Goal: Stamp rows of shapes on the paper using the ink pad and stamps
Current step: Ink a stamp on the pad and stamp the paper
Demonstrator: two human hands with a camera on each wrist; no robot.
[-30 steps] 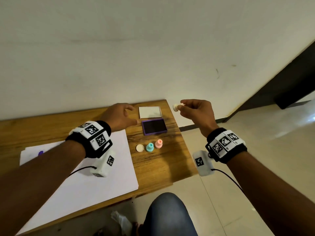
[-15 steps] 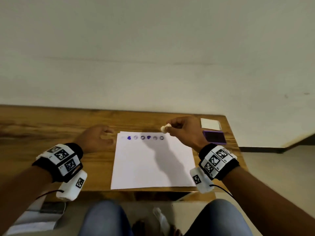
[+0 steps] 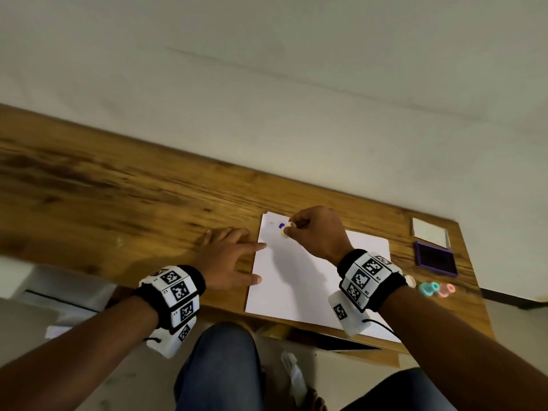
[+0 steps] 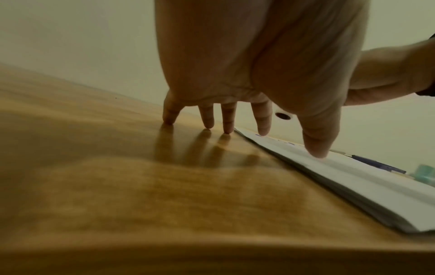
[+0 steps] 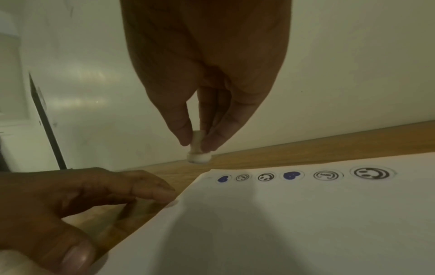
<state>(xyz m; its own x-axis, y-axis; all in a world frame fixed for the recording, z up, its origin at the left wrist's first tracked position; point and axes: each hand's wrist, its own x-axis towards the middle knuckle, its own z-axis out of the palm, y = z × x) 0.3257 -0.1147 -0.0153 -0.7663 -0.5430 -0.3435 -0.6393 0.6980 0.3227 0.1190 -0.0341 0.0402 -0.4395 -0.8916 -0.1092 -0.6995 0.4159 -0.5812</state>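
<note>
A white paper [image 3: 296, 280] [image 5: 282, 223] lies on the wooden table [image 3: 133, 203], with one row of several stamped marks [image 5: 292, 175] along its far edge. My right hand [image 3: 314, 232] [image 5: 202, 104] pinches a small white stamp [image 3: 288, 229] [image 5: 198, 154] just above the paper's far left corner. My left hand [image 3: 228, 259] [image 4: 247, 74] is spread flat at the paper's left edge, index finger and thumb touching the sheet. The purple ink pad [image 3: 435, 259] lies open at the table's right end.
The ink pad's white lid [image 3: 430, 232] lies behind the pad. A white cap [image 3: 410, 280], a teal stamp [image 3: 428, 288] and a pink stamp [image 3: 445, 289] sit near the table's right front edge. My knees [image 3: 219, 369] are under the table's front edge.
My right hand has carried the white stamp from over the ink pad leftward along the stamped row to the paper's far left corner. My left hand has come to rest at the paper's left edge.
</note>
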